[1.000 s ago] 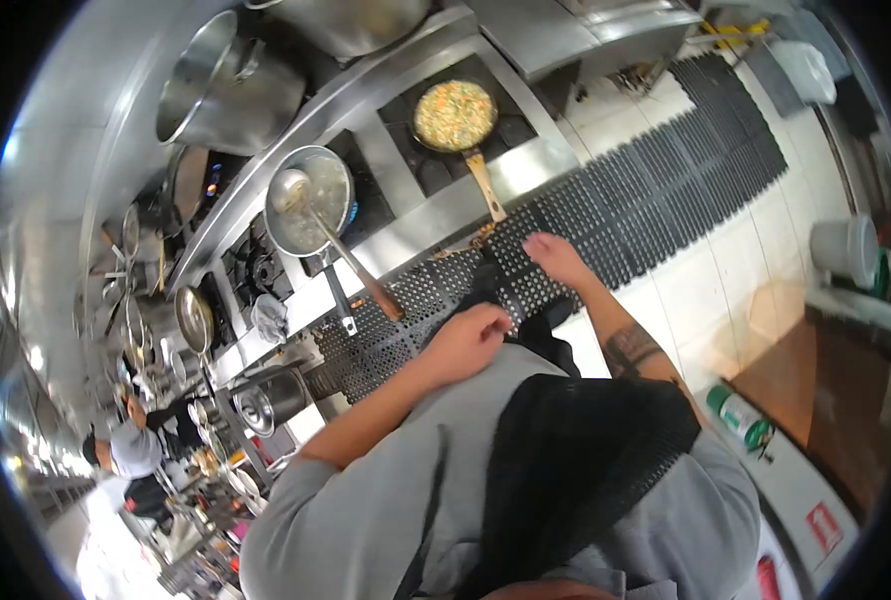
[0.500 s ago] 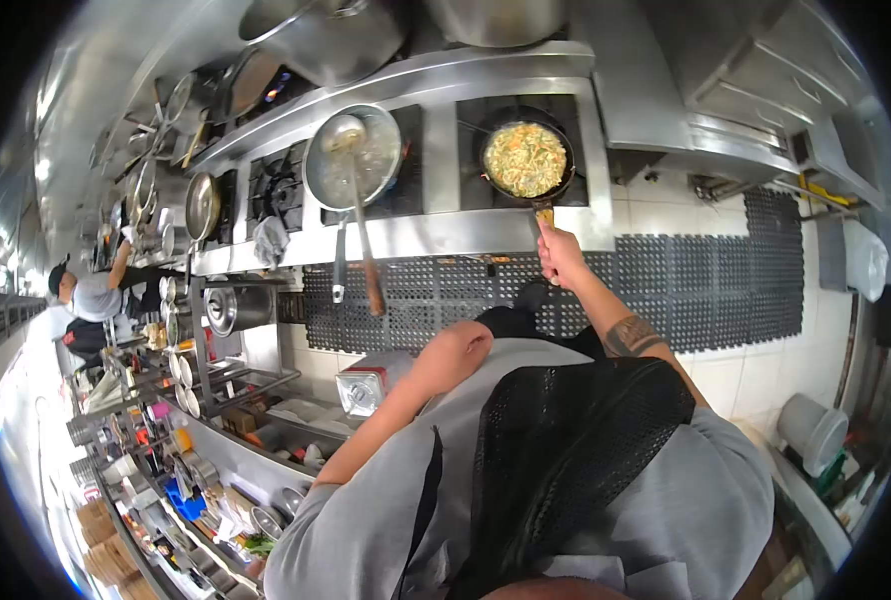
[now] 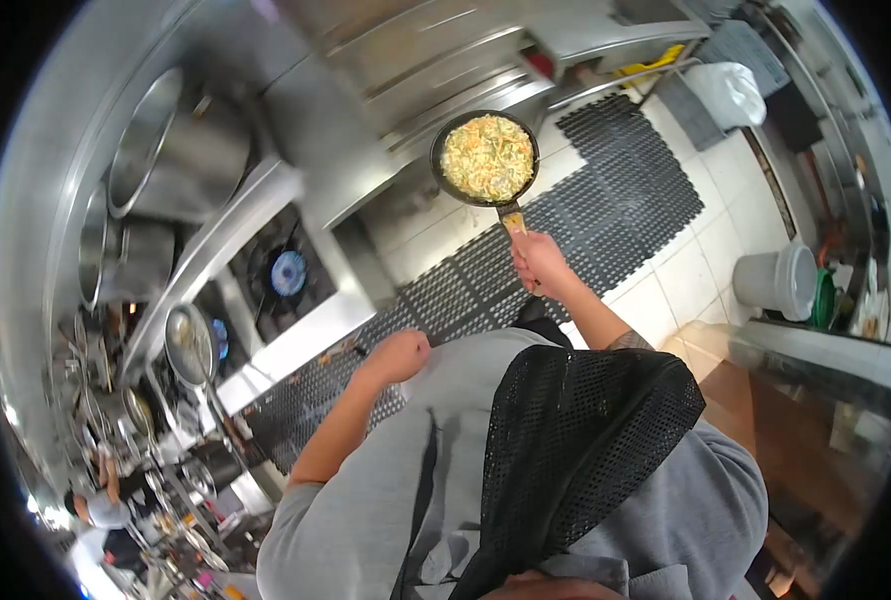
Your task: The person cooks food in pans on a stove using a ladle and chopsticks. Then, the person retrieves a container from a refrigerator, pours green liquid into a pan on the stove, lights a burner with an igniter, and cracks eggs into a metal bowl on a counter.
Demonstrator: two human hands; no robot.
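Observation:
My right hand [image 3: 541, 262] is closed around the handle of a black frying pan [image 3: 438, 172]. The pan is held level over the floor, out in front of me and away from the stove. A layer of chopped yellow, orange and green food [image 3: 488, 157] covers its bottom; the exact ingredients are too small to tell. In front of my chest, my left hand [image 3: 399, 356] is curled into a fist, and nothing shows in it.
On the stove a bare burner [image 3: 289, 272] burns with a blue flame. To its left sits a pot [image 3: 188, 345] with a ladle in it. Large steel pots [image 3: 181, 165] stand behind. A black rubber mat [image 3: 616, 190] covers the floor; a grey bucket [image 3: 781, 280] stands right. Another person [image 3: 106, 508] is far left.
The frying pan has come off its burner in my right hand, and the flame beneath is now exposed. My view and body have turned right, away from the stove. My left fist stays near my chest.

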